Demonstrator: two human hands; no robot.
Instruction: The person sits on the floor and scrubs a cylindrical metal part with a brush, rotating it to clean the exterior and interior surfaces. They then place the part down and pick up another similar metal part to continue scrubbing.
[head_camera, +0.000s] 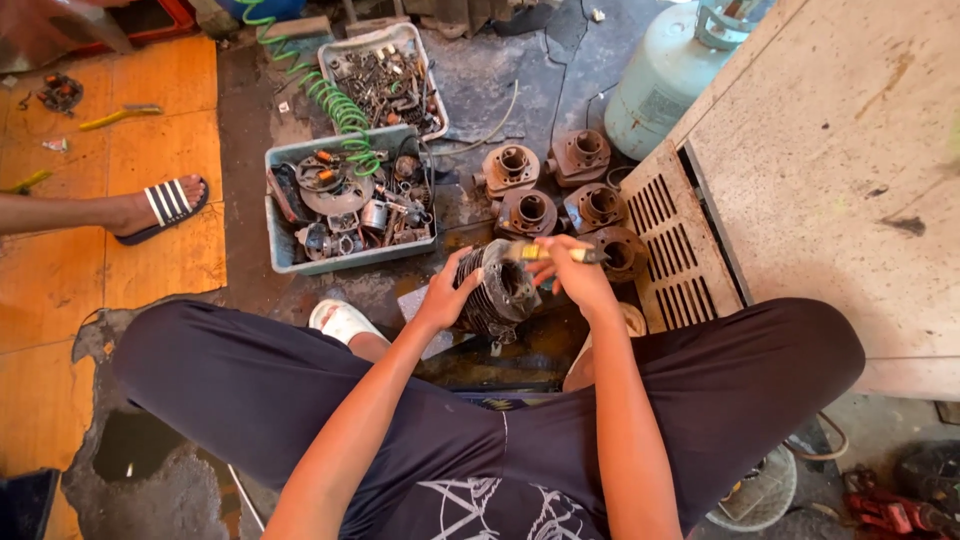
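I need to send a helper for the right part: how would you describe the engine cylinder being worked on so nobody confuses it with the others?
Start at the pale green gas tank at the top, then drop past the five rusty cylinders lying on the dark floor. The finned cylinder sits just below them, gripped by the left hand while the right hand holds a brush at it. It alone is dark, lifted, and held.

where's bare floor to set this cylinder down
Bare patches: the orange floor panel left of the grey parts bin, beyond the sandalled foot, and dark floor between the upper tray and gas tank. Crowded: the cylinders ahead of both hands.
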